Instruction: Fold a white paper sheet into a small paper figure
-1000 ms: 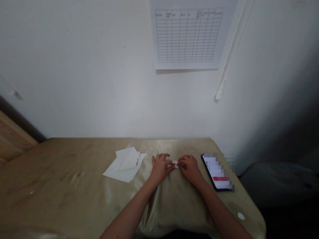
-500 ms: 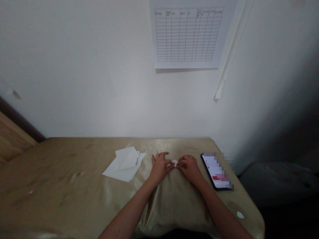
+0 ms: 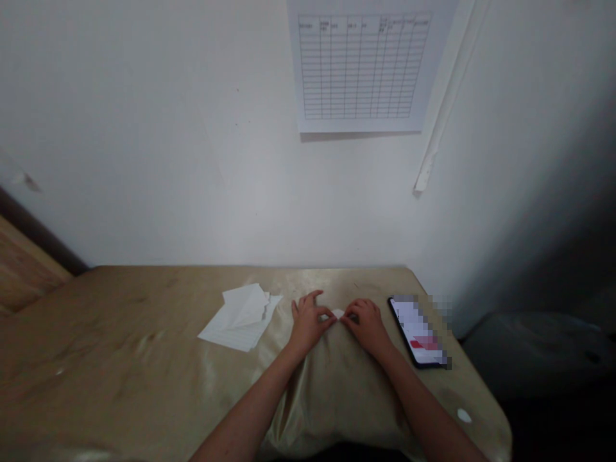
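Note:
Both my hands rest on the table point(image 3: 120, 359) near its far edge, close together. Between their fingertips lies a small white folded piece of paper point(image 3: 337, 314). My left hand point(image 3: 307, 322) pinches its left end with thumb and forefinger, the other fingers curled up. My right hand point(image 3: 366, 322) pinches the right end with bent fingers. Most of the paper is hidden under the fingertips.
A loose stack of white lined sheets point(image 3: 243, 317) lies left of my hands. A phone point(image 3: 418, 330) with a lit screen lies to the right. The table's right edge drops off past the phone. A printed grid chart point(image 3: 360, 67) hangs on the white wall behind.
The hands have barely moved; the fingers have drawn a little closer over the small paper, so less of it shows.

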The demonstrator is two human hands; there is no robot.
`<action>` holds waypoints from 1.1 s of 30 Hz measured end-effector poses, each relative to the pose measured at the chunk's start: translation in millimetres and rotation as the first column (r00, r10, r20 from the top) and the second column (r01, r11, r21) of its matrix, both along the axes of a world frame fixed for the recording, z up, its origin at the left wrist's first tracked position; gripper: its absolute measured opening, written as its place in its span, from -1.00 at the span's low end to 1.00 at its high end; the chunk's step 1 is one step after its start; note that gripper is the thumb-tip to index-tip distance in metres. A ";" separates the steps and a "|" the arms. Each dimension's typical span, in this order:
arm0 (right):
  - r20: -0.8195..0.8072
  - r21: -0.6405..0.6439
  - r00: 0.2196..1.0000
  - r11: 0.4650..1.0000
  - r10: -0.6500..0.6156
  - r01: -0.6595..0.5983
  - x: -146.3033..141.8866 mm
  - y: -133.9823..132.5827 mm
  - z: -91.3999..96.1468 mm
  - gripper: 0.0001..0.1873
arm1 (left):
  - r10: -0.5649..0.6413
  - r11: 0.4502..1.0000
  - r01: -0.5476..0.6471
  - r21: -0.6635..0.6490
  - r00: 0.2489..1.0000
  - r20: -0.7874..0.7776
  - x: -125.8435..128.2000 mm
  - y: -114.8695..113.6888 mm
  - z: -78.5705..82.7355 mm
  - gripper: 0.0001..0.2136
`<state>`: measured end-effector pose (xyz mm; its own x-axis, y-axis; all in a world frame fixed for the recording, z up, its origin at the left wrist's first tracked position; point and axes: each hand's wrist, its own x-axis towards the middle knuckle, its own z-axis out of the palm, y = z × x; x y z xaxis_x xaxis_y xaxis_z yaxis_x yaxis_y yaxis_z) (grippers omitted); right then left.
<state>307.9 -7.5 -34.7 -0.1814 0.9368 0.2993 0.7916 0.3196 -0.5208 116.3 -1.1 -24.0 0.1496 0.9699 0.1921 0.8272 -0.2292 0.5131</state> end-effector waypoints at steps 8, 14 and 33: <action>0.014 -0.015 0.999 0.999 -0.034 0.034 -1.0 1.7 -2.0 -0.91 | 0.025 1.000 -0.025 -0.004 1.000 0.006 3.4 0.5 0.7 -0.96; 0.013 -0.024 0.997 0.997 -0.070 0.070 -4.2 1.7 -1.8 -0.92 | -0.003 1.000 0.003 0.012 1.000 -0.003 4.7 -0.4 1.2 -0.96; -0.008 -0.093 0.989 0.985 -0.146 0.144 -10.8 2.4 2.1 -0.92 | -0.016 1.000 0.015 -0.023 0.998 -0.064 10.2 -2.6 9.1 -0.96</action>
<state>297.1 -5.1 -32.6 -0.0376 0.9765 0.2120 0.8181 0.1520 -0.5547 126.5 -3.8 -14.9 0.1762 0.9713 0.1600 0.8549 -0.2315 0.4643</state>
